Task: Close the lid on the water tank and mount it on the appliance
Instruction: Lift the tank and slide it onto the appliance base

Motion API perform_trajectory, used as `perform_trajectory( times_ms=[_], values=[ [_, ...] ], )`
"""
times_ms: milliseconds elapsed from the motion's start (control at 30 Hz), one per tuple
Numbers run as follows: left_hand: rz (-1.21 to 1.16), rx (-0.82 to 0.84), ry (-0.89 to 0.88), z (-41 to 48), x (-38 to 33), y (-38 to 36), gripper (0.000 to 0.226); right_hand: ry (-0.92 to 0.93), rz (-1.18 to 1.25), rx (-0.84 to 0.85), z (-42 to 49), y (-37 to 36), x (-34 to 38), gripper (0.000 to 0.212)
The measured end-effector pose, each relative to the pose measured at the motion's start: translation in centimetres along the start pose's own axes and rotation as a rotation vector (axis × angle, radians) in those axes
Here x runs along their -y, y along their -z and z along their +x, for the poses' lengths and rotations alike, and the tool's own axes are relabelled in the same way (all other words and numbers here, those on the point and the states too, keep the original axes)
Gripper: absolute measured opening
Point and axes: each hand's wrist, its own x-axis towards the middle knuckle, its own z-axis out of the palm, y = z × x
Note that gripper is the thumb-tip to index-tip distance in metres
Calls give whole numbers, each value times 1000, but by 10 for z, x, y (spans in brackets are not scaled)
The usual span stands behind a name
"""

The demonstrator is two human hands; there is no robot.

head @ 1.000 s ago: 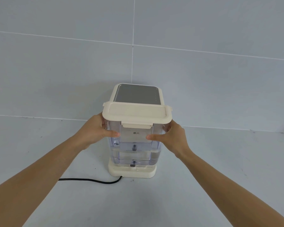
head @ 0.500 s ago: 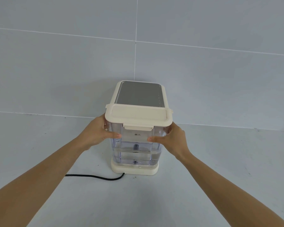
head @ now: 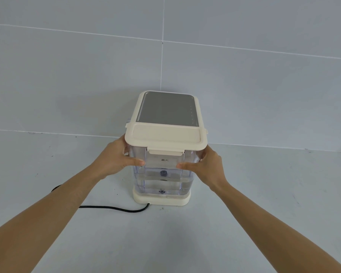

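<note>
On the grey counter [head: 264,203], we hold the water tank [head: 163,172] with both hands, seated on the cream base of the appliance [head: 166,110]
Our left hand [head: 117,157] and right hand [head: 206,164] grasp the clear tank's two sides, thumbs across its front; its cream lid [head: 165,137] lies shut with the front latch down, and water fills only the lower part, well under the printed mark; a black cord [head: 114,208] trails left from the base
</note>
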Motion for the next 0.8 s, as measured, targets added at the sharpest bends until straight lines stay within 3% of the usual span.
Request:
perform_trajectory(
  times_ms=[333,533,800],
  values=[
    [34,-10,5,-4,-2,-3,72,-17,74,8,-5,-6,-2,74],
    [40,-35,8,-3,2,-6,73,-38,43,6,-6,-7,-4,57],
    [2,-47,15,-2,8,-8,76,-57,51,18,-9,-9,-1,66]
  ],
)
